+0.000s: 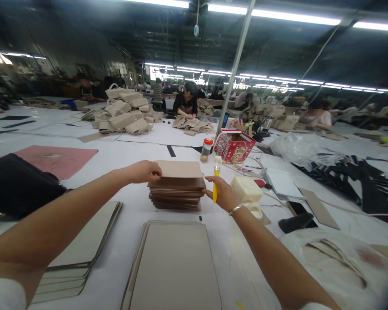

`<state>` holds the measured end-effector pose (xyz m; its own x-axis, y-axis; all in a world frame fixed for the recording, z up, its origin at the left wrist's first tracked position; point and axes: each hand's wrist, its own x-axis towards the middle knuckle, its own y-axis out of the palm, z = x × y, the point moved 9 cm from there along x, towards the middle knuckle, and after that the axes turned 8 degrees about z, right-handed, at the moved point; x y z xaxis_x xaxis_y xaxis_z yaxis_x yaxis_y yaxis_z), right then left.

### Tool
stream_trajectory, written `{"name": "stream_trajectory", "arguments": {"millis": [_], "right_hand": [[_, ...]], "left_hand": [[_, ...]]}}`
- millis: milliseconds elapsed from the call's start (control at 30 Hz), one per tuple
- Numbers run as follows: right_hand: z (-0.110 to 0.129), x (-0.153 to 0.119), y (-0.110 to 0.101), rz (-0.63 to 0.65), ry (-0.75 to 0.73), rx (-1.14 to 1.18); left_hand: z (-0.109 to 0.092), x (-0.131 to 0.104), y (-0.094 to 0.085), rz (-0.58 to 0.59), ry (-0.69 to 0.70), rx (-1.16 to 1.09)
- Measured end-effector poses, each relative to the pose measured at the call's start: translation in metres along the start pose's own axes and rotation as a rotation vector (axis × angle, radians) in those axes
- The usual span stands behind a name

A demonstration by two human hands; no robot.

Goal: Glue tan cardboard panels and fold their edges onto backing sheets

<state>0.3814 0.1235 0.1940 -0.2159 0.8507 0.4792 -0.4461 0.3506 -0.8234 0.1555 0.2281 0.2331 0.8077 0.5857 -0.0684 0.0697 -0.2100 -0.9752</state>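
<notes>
A stack of tan pieces point(177, 196) stands on the white table point(134, 148). My left hand point(144, 171) pinches the left edge of its top piece point(179, 169), which is raised a little at the front. At the stack's right side, my right hand point(222, 191) has a yellow-handled brush point(215, 185) held between its fingers, bristles up, with fingertips at the edge of the pieces. Nearer to me lies a pile of flat beige panels point(177, 267). More beige panels point(84, 241) are fanned out under my left forearm.
Right of the stack are a cream container point(246, 189), a red-lidded jar point(206, 150), a patterned box point(234, 146) and a phone point(302, 213). A black bag point(21, 185) and pink sheet point(56, 160) lie left. People sit beyond piled beige pieces point(124, 112).
</notes>
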Motion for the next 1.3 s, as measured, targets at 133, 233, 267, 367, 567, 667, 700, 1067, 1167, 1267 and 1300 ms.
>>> {"name": "stream_trajectory", "arguments": {"millis": [133,233,267,367,567,667,700,1067,1167,1267,1300], "right_hand": [[-0.001,-0.007,-0.028,-0.159,0.008,0.014],[-0.001,-0.008,-0.047,-0.249,0.029,0.003],[0.001,-0.008,-0.052,-0.272,0.032,0.004],[0.01,-0.01,-0.068,-0.339,0.028,0.003],[0.03,-0.016,-0.075,-0.305,0.015,0.042],[0.028,-0.02,-0.08,-0.32,0.048,0.145],[0.026,-0.021,-0.084,-0.347,0.069,0.155],[0.044,0.088,-0.023,-0.06,0.303,0.965],[0.063,0.121,0.024,0.12,0.333,1.064],[0.074,0.142,0.062,0.287,0.327,1.023],[0.077,0.147,0.072,0.34,0.315,0.989]], "left_hand": [[0.017,-0.05,-0.087,-0.6,-0.029,-0.17],[0.039,-0.07,-0.119,-0.749,-0.037,-0.486],[0.047,-0.066,-0.118,-0.705,-0.037,-0.612],[0.062,-0.03,-0.088,-0.416,-0.069,-0.856],[0.079,0.039,-0.035,-0.19,-0.297,-0.291],[0.054,0.046,-0.025,-0.244,-0.289,-0.149],[0.036,0.046,-0.019,-0.243,-0.239,-0.082],[-0.075,0.007,0.069,-0.098,0.005,0.384],[-0.074,0.007,0.072,-0.166,0.037,0.444],[-0.074,0.006,0.077,-0.245,0.076,0.48],[-0.073,0.005,0.079,-0.264,0.087,0.483]]}}
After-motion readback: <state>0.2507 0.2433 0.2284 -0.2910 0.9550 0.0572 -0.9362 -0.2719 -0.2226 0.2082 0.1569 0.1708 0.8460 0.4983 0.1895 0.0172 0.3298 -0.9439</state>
